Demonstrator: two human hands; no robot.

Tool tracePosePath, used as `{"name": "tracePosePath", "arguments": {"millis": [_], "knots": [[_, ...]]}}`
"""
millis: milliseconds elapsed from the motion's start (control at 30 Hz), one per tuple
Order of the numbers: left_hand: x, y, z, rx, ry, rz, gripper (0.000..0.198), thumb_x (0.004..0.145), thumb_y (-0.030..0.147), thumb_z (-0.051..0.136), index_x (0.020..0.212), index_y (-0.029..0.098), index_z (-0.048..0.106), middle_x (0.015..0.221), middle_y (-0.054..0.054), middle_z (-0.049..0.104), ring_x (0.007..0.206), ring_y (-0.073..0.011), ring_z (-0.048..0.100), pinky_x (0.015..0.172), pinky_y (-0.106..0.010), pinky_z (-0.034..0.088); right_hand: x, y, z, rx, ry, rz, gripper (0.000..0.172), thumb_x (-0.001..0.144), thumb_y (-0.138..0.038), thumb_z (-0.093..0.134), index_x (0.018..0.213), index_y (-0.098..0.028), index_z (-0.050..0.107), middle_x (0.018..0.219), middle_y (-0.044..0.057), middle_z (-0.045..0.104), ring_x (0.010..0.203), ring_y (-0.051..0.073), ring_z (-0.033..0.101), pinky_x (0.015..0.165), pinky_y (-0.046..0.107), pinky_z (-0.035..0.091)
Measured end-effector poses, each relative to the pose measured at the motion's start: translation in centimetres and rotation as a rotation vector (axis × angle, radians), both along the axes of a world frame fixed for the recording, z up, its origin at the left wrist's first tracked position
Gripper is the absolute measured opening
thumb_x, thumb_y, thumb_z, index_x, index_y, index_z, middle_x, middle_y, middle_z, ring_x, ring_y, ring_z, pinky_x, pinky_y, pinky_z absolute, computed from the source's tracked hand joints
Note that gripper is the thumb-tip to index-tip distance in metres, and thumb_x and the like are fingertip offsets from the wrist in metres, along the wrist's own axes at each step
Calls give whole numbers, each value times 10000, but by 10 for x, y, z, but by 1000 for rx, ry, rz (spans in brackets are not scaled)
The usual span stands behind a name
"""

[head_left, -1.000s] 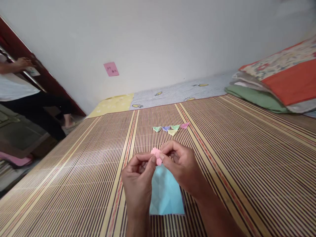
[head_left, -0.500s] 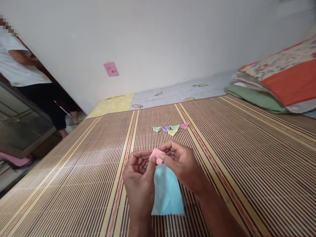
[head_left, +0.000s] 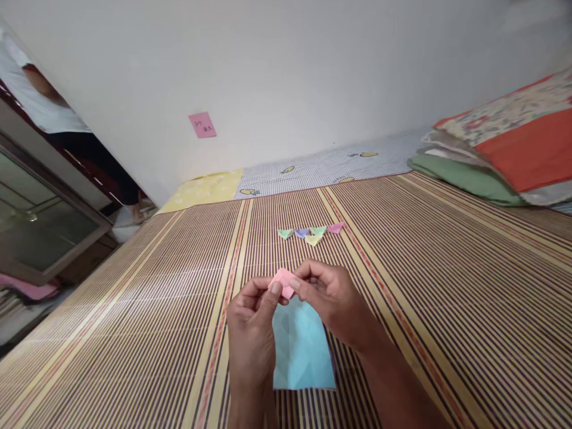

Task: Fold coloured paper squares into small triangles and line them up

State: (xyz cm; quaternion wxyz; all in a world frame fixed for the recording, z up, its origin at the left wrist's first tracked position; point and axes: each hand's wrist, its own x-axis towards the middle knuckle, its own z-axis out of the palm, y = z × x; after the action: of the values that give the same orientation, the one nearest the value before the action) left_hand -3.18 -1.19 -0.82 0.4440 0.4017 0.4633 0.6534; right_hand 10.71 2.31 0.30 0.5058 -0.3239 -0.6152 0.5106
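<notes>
A small folded piece of pink paper (head_left: 283, 279) is pinched between both hands above the mat. My left hand (head_left: 254, 319) grips its left side, thumb on the near face. My right hand (head_left: 328, 295) grips the right side with thumb and fingers. Below them lies a creased light blue sheet of paper (head_left: 304, 351), its far end partly hidden by my hands. Farther off, several small folded paper pieces sit in a cluster: a green one (head_left: 285, 233), a purple one (head_left: 301, 233), a second green one (head_left: 319, 230), a yellow one (head_left: 313, 240) and a pink one (head_left: 335, 227).
A striped woven mat (head_left: 134, 310) covers the bed. Folded bedding (head_left: 513, 149) is piled at the far right. A pink note (head_left: 202, 124) is stuck on the white wall (head_left: 313, 71). At the left, a person (head_left: 80, 131) stands beside a glass-paned frame (head_left: 44, 214).
Both hands keep hold of the pink paper, with small shifts of the fingers. The person at the left has moved, now partly hidden by the wall's edge.
</notes>
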Motion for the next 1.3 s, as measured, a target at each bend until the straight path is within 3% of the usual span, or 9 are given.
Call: {"name": "tracePosePath", "arguments": {"millis": [200, 367, 567, 700, 867, 967, 1067, 1200, 1300], "knots": [[-5, -1, 6, -18, 99, -102, 159, 873, 317, 757, 783, 191, 722, 732, 12, 662, 723, -121, 593, 711, -224, 469, 7, 0, 0, 63, -75, 39, 237, 960, -342, 636, 782, -189, 671, 727, -2, 638, 698, 151, 564, 631, 280, 420], [-1, -3, 8, 3, 116, -168, 187, 896, 280, 732, 735, 189, 703, 701, 14, 655, 691, -114, 570, 706, -225, 457, 14, 0, 3, 77, -162, 128, 284, 961, -343, 624, 731, -181, 660, 680, -15, 597, 635, 129, 497, 567, 273, 347], [0, -3, 7, -31, 26, -252, 156, 863, 278, 770, 772, 182, 688, 709, 15, 636, 689, -112, 554, 667, -219, 436, 17, 1, -1, 48, -67, 53, 228, 934, -272, 627, 723, -192, 593, 670, -38, 524, 627, 118, 455, 566, 268, 344], [7, -11, 15, 15, 11, -235, 172, 856, 273, 776, 760, 177, 672, 700, 20, 632, 661, -101, 545, 640, -208, 430, 21, -6, 7, 19, -24, 109, 215, 942, -314, 633, 769, -188, 624, 720, -19, 569, 678, 130, 500, 609, 273, 388], [24, -33, 31, 59, -120, -148, 183, 859, 279, 762, 752, 181, 652, 688, 24, 620, 668, -113, 564, 671, -223, 451, 29, -37, 22, 30, -54, 103, 192, 889, -287, 700, 757, -183, 608, 718, -26, 550, 675, 125, 474, 597, 262, 375], [30, -52, 44, 28, -136, -252, 246, 855, 293, 760, 687, 169, 631, 648, 26, 590, 617, -103, 515, 644, -220, 432, 38, -63, 32, 28, -78, 40, 217, 909, -248, 641, 712, -180, 578, 673, -33, 503, 633, 119, 437, 552, 257, 344], [33, -77, 56, 8, -43, -341, 236, 848, 291, 769, 695, 159, 647, 657, 20, 598, 614, -100, 497, 619, -217, 413, 48, -91, 43, 17, -59, 42, 222, 900, -219, 628, 698, -188, 542, 647, -48, 463, 598, 112, 405, 525, 252, 317], [44, -119, 63, 84, -23, -270, 204, 869, 271, 749, 723, 170, 650, 712, 11, 626, 727, -128, 560, 730, -241, 449, 57, -132, 57, 48, -57, 92, 181, 912, -231, 639, 753, -185, 567, 695, -38, 492, 654, 122, 443, 578, 256, 355], [51, -147, 66, 104, -34, -243, 181, 897, 275, 719, 760, 172, 660, 759, -2, 648, 780, -141, 576, 796, -264, 458, 62, -161, 65, 102, -92, 54, 227, 950, -263, 614, 746, -187, 551, 701, -36, 480, 669, 126, 440, 600, 263, 359]]}}
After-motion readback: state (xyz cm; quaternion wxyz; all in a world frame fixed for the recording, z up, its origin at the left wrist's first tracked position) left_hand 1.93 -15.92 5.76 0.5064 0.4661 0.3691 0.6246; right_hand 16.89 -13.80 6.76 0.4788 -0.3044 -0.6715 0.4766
